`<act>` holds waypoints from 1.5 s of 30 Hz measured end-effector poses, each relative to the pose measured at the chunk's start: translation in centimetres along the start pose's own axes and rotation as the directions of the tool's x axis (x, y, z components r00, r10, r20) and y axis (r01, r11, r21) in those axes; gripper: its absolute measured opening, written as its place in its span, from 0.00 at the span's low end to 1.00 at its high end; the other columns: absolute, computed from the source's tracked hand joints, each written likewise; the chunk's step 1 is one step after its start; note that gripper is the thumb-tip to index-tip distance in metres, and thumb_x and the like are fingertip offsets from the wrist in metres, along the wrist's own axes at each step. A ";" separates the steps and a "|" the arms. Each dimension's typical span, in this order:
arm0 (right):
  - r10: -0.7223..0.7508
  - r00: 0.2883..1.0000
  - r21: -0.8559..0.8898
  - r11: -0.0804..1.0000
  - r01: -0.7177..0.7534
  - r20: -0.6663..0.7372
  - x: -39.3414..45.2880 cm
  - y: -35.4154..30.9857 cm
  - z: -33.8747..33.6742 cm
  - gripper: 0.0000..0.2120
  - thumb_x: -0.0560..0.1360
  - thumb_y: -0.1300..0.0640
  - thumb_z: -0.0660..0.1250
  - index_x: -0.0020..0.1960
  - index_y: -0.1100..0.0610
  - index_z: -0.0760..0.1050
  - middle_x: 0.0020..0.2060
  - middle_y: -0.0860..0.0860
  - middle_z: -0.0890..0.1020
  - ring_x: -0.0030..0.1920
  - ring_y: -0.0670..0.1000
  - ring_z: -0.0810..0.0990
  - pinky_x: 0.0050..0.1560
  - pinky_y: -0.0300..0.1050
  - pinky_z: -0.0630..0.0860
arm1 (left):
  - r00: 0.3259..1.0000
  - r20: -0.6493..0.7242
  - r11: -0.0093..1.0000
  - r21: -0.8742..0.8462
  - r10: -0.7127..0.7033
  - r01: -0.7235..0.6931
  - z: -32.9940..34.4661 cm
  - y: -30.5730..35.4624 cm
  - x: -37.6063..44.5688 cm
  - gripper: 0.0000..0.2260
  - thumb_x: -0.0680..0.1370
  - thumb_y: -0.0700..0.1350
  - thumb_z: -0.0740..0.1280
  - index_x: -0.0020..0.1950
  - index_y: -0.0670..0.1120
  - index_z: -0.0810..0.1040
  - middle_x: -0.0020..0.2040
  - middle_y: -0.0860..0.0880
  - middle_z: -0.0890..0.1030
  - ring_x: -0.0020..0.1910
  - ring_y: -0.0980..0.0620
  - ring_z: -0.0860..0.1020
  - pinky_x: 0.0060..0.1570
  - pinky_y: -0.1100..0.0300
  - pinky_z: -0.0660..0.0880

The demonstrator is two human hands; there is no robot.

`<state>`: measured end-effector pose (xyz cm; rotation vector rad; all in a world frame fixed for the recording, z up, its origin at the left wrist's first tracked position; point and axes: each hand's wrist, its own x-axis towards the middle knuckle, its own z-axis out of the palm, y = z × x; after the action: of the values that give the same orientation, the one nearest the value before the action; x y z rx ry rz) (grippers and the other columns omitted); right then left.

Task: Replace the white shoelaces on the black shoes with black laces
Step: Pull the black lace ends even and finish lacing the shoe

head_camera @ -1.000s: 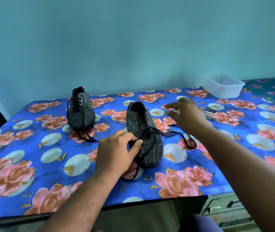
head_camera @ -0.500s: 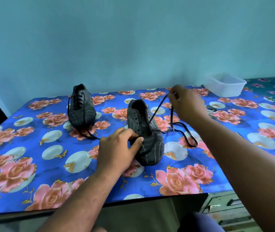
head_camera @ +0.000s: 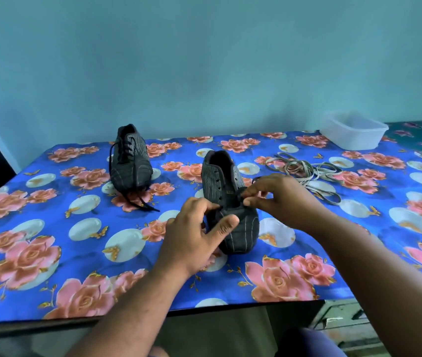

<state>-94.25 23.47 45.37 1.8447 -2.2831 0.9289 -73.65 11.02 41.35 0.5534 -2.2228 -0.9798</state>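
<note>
My hands, left (head_camera: 194, 233) and right (head_camera: 279, 199), each pinch the black lace (head_camera: 240, 195) over the near shoe (head_camera: 230, 202), white laces (head_camera: 305, 171) beyond it.

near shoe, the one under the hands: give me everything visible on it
The near shoe is black with thin pale pinstripes, fabric-like, standing upright on the floral tablecloth, toe toward the person, opening toward the wall. Its upper eyelets look empty. A black lace sits at the lowest eyelets, pinched by the right hand. The left hand rests against the shoe's left side, its fingertips near the lace; whether they pinch it cannot be told.
</note>
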 end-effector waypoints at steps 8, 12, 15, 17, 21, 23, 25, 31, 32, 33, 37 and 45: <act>0.000 0.993 -0.324 0.945 -0.038 -0.116 0.4 1.7 -0.4 0.03 0.80 0.54 0.67 0.49 0.47 0.78 0.45 0.45 0.80 0.51 0.55 0.78 0.52 0.53 0.73 | 0.999 0.045 0.964 0.264 0.021 -0.032 0.4 -0.1 0.1 0.35 0.64 0.81 0.60 0.58 0.56 0.71 0.56 0.57 0.71 0.54 0.52 0.77 0.58 0.44 0.74; 0.214 0.977 -0.384 0.904 -0.190 0.020 1.3 2.5 -1.5 0.04 0.80 0.48 0.66 0.51 0.43 0.80 0.51 0.45 0.80 0.60 0.55 0.75 0.60 0.56 0.72 | 0.998 0.055 0.961 0.276 0.007 -0.022 0.5 0.0 0.1 0.34 0.65 0.79 0.60 0.58 0.55 0.71 0.55 0.57 0.71 0.53 0.52 0.76 0.58 0.45 0.73; 0.172 0.984 -0.298 0.942 -0.152 0.044 2.2 1.6 -1.2 0.09 0.81 0.44 0.64 0.59 0.41 0.79 0.54 0.44 0.81 0.63 0.54 0.74 0.62 0.56 0.71 | 0.999 0.051 0.955 0.294 0.012 -0.027 0.5 0.2 0.1 0.33 0.65 0.79 0.59 0.58 0.55 0.71 0.54 0.57 0.71 0.51 0.52 0.76 0.56 0.45 0.73; 0.116 0.992 -0.265 0.959 -0.099 0.048 2.9 0.4 -1.0 0.15 0.82 0.44 0.63 0.67 0.41 0.76 0.53 0.41 0.83 0.61 0.52 0.73 0.62 0.55 0.69 | 0.999 0.048 0.952 0.306 0.012 -0.026 0.5 0.3 0.1 0.34 0.66 0.79 0.58 0.57 0.55 0.71 0.54 0.57 0.71 0.51 0.51 0.76 0.56 0.46 0.73; 0.039 0.991 -0.369 0.929 0.012 0.132 3.6 -1.0 -0.9 0.09 0.79 0.42 0.67 0.58 0.39 0.81 0.47 0.39 0.83 0.59 0.50 0.72 0.58 0.49 0.64 | 0.999 0.052 0.942 0.336 -0.005 -0.013 0.5 0.4 0.0 0.34 0.66 0.79 0.56 0.58 0.54 0.71 0.55 0.57 0.70 0.52 0.51 0.75 0.56 0.48 0.71; 0.018 0.984 -0.388 0.920 0.052 0.175 3.8 -1.1 -1.3 0.05 0.79 0.44 0.67 0.53 0.40 0.81 0.44 0.39 0.82 0.57 0.49 0.73 0.53 0.47 0.61 | 0.998 0.056 0.938 0.346 -0.009 -0.011 0.5 0.4 0.0 0.34 0.66 0.79 0.56 0.58 0.54 0.71 0.55 0.57 0.70 0.52 0.51 0.74 0.57 0.48 0.70; -0.028 0.983 -0.424 0.900 0.105 0.184 4.2 -1.3 -1.5 0.05 0.81 0.47 0.64 0.51 0.42 0.79 0.42 0.40 0.79 0.54 0.50 0.73 0.51 0.49 0.63 | 0.998 0.061 0.940 0.341 -0.018 -0.004 0.5 0.4 0.1 0.34 0.66 0.79 0.56 0.58 0.54 0.70 0.55 0.58 0.70 0.52 0.51 0.74 0.57 0.48 0.70; -0.023 0.964 -0.556 0.820 -0.134 -0.266 6.6 -0.3 -2.4 0.04 0.81 0.56 0.62 0.49 0.54 0.75 0.42 0.52 0.79 0.46 0.60 0.78 0.45 0.51 0.64 | 0.997 0.079 0.946 0.323 -0.017 -0.010 0.5 0.4 0.1 0.34 0.65 0.79 0.56 0.58 0.55 0.69 0.56 0.58 0.69 0.53 0.54 0.73 0.58 0.49 0.68; 0.013 0.959 -0.584 0.791 -0.183 -0.283 6.7 -0.3 -2.1 0.03 0.80 0.58 0.64 0.48 0.54 0.75 0.41 0.51 0.78 0.45 0.60 0.77 0.46 0.51 0.63 | 0.996 0.086 0.946 0.324 -0.020 -0.009 0.5 0.4 0.1 0.34 0.66 0.79 0.56 0.58 0.55 0.69 0.56 0.59 0.69 0.53 0.54 0.72 0.58 0.49 0.68; 0.045 0.960 -0.602 0.771 -0.210 -0.277 6.7 -0.4 -1.6 0.03 0.79 0.60 0.65 0.47 0.53 0.74 0.39 0.50 0.76 0.45 0.58 0.77 0.46 0.51 0.61 | 0.996 0.090 0.945 0.327 -0.022 -0.009 0.5 0.4 0.1 0.34 0.66 0.79 0.55 0.58 0.55 0.69 0.57 0.58 0.69 0.54 0.54 0.73 0.59 0.49 0.68; 0.143 0.971 -0.498 0.839 -0.222 -0.191 5.4 -0.9 0.5 0.05 0.81 0.56 0.62 0.54 0.51 0.75 0.44 0.49 0.80 0.51 0.57 0.78 0.53 0.52 0.64 | 0.996 0.089 0.937 0.349 -0.007 -0.025 0.4 0.5 0.1 0.35 0.67 0.79 0.54 0.59 0.54 0.71 0.56 0.57 0.70 0.55 0.52 0.74 0.58 0.49 0.69; 0.070 0.987 -0.102 0.991 -0.086 -0.144 1.4 -1.1 0.7 0.04 0.80 0.52 0.69 0.53 0.47 0.80 0.38 0.39 0.76 0.40 0.45 0.73 0.42 0.47 0.68 | 0.993 -0.062 0.970 0.230 0.099 -0.082 0.7 -0.4 1.3 0.24 0.78 0.68 0.55 0.59 0.53 0.78 0.55 0.56 0.79 0.57 0.50 0.78 0.55 0.44 0.75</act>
<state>-93.43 21.77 45.84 1.6047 -2.2866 0.8944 -74.98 10.33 41.22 0.5733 -2.2876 -0.6528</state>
